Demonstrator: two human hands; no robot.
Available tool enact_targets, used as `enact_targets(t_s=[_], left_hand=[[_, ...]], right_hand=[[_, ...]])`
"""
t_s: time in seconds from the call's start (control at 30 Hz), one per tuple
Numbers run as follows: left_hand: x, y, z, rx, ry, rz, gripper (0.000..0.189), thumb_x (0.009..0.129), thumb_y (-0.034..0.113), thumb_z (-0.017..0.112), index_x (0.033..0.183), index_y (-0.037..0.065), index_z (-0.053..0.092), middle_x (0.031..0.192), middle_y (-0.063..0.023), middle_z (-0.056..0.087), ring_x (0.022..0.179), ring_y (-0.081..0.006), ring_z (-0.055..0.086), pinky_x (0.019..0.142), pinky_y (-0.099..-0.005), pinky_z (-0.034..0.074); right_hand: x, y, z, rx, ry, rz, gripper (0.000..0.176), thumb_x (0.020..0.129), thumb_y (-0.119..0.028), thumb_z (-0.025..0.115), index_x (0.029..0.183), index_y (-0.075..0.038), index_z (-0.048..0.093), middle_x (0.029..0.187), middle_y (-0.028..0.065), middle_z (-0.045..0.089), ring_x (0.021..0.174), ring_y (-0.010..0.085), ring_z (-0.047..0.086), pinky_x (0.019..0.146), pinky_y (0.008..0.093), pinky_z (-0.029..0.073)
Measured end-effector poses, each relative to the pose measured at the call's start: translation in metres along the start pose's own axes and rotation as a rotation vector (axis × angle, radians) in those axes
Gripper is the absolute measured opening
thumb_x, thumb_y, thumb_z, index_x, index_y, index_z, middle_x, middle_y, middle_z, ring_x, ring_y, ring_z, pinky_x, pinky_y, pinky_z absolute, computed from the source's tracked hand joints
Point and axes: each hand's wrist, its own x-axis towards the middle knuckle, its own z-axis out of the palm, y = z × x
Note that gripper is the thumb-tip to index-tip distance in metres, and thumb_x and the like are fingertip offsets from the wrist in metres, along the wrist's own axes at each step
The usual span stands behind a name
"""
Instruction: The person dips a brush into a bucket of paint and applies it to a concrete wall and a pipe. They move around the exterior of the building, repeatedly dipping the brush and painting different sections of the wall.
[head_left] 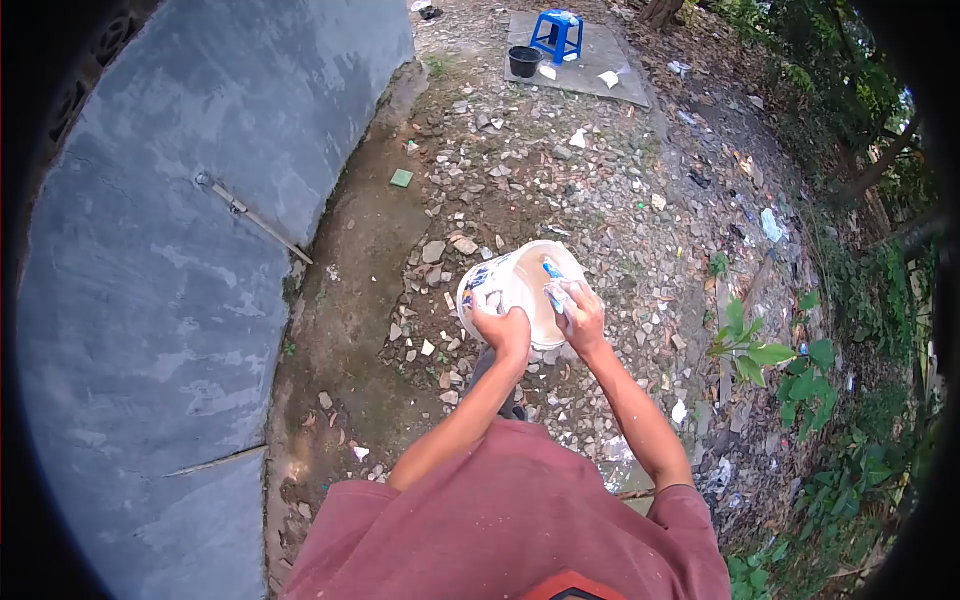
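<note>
A white bucket [513, 277] with a printed blue label hangs tilted in front of my body, its mouth turned toward the right. Cloudy, light brown stuff shows inside it. My left hand [503, 327] is closed on the bucket's near left side, and the fingers look whitish. At the mouth, my right hand [583, 317] grips a small blue-and-white object [553, 284], too small to name. Its fingers are coated in white and sit at or just inside the rim.
A grey plastered wall [190, 300] with a thin pipe [262, 221] runs along the left. Stones and rubble cover the ground. Farther off, a blue stool [557, 35] and a black bucket [524, 62] stand on a concrete slab [625, 90]. Plants [745, 350] grow on the right.
</note>
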Motion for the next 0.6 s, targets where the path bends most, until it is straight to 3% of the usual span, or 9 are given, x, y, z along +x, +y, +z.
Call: enact_targets(t_s=[0.1,0.2,0.3,0.37,0.47,0.6], left_hand=[[0.028,-0.018,0.060,-0.012,-0.017,-0.003,0.054,0.062,-0.021,0.042,0.111,-0.002,0.052,0.103,-0.0117,0.060,0.095,-0.0200,0.060,0.082,-0.0307,0.049],[0.069,-0.038,0.108,0.045,-0.091,-0.021,0.047,0.061,-0.021,0.038,0.102,-0.001,0.050,0.097,-0.0132,0.059,0.089,-0.0210,0.061,0.078,-0.0311,0.050],[0.107,-0.066,0.177,-0.067,-0.143,-0.077,0.044,0.061,-0.022,0.037,0.097,-0.001,0.048,0.096,-0.0143,0.058,0.086,-0.0217,0.061,0.075,-0.0311,0.051],[0.118,-0.068,0.223,-0.045,-0.163,-0.159,0.044,0.059,-0.022,0.036,0.096,0.000,0.048,0.096,-0.0136,0.057,0.085,-0.0210,0.061,0.075,-0.0314,0.051],[0.137,-0.056,0.292,0.043,-0.207,-0.128,0.044,0.059,-0.021,0.036,0.095,0.000,0.048,0.090,-0.0097,0.055,0.084,-0.0191,0.058,0.078,-0.0305,0.048],[0.169,-0.080,0.360,0.065,-0.309,-0.065,0.043,0.057,-0.020,0.039,0.094,0.000,0.050,0.092,-0.0086,0.055,0.083,-0.0168,0.057,0.076,-0.0289,0.047]], right_hand=[[0.026,0.052,0.001,0.006,0.042,0.049,0.027,0.071,0.005,0.065,0.096,-0.002,0.066,0.089,0.0121,0.063,0.080,0.0299,0.062,0.067,0.0377,0.051],[0.063,0.099,-0.010,0.140,0.277,0.394,0.021,0.075,0.005,0.066,0.095,0.000,0.064,0.088,0.0148,0.063,0.074,0.0292,0.063,0.063,0.0344,0.051],[0.099,0.157,-0.028,0.096,0.370,0.419,0.017,0.078,0.005,0.066,0.094,0.002,0.063,0.088,0.0138,0.063,0.077,0.0255,0.064,0.066,0.0320,0.051],[0.106,0.203,-0.030,0.106,0.364,0.528,0.014,0.080,0.004,0.064,0.094,0.002,0.063,0.088,0.0134,0.063,0.077,0.0238,0.064,0.066,0.0313,0.051],[0.144,0.260,-0.038,0.329,0.266,0.726,0.009,0.084,0.000,0.064,0.091,0.004,0.062,0.083,0.0112,0.064,0.070,0.0164,0.064,0.062,0.0282,0.051],[0.173,0.316,-0.046,0.486,0.181,0.936,0.010,0.087,-0.006,0.062,0.092,0.002,0.060,0.079,0.0077,0.067,0.068,0.0141,0.066,0.060,0.0263,0.050]])
